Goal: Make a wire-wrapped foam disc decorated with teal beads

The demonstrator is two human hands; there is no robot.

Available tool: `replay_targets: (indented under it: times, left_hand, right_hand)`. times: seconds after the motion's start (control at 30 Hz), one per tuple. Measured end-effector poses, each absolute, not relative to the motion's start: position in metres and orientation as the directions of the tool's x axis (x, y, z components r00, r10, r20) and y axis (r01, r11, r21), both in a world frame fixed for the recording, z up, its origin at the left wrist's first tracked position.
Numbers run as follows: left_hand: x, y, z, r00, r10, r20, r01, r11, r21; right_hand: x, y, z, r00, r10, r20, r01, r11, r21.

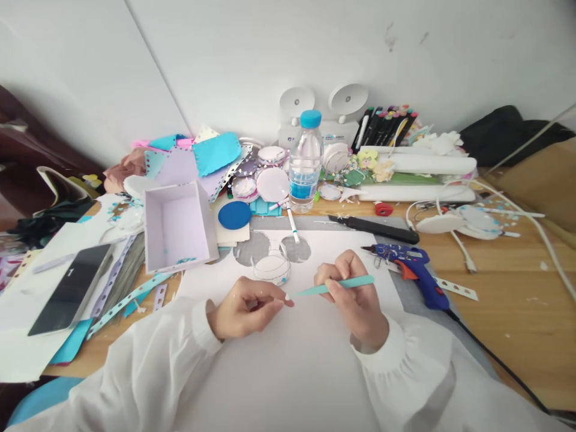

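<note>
My left hand point(247, 309) is closed in a pinch over the white paper, thumb against fingers. A tiny white bit point(287, 296) shows at its fingertips, too small to name. My right hand point(353, 297) grips mint-green tweezers point(337, 285), whose narrow tip points left and stops close to the white bit. Just beyond my left fingertips stands a clear round piece with a thin beaded rim point(272, 267). The large sheet of white paper point(288, 360), with round holes cut near its far edge, lies beneath both hands.
A blue glue gun point(418, 270) with a black cord lies right of my right hand. Behind are a black utility knife point(375, 229), a water bottle point(306, 162) and a white marker point(293, 225). On the left are a lilac box point(204, 234) and a phone point(72, 291).
</note>
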State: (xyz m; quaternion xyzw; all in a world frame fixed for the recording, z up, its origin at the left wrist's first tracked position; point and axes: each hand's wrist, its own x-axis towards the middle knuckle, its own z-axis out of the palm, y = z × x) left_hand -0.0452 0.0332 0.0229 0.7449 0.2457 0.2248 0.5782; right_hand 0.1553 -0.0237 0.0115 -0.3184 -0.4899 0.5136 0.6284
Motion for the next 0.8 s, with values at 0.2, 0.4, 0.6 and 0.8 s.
replay_targets:
  times: [0.2, 0.4, 0.6, 0.8]
  left_hand:
    - [-0.0483, 0.0336, 0.0223, 0.777, 0.629, -0.01, 0.102, -0.111, 0.989]
    - [-0.0483, 0.0357, 0.0207, 0.783, 0.622, -0.018, 0.09, -0.084, 0.992]
    - [-0.0439, 0.036, 0.0222, 0.767, 0.639, -0.047, 0.094, -0.04, 0.995]
    - [-0.0444, 0.0356, 0.0251, 0.776, 0.627, -0.071, 0.074, 0.02, 0.997]
  right_hand:
    - [0.149, -0.0266, 0.011, -0.019, 0.959, 0.282, -0.278, 0.266, -0.923]
    - [0.1483, -0.0242, 0.0129, 0.014, 0.953, 0.302, -0.228, 0.297, -0.927]
    - [0.15, -0.0249, 0.0088, 0.041, 0.96, 0.277, -0.266, 0.278, -0.923]
    - [0.1539, -0.0252, 0.0134, 0.057, 0.972, 0.226, -0.384, 0.231, -0.894]
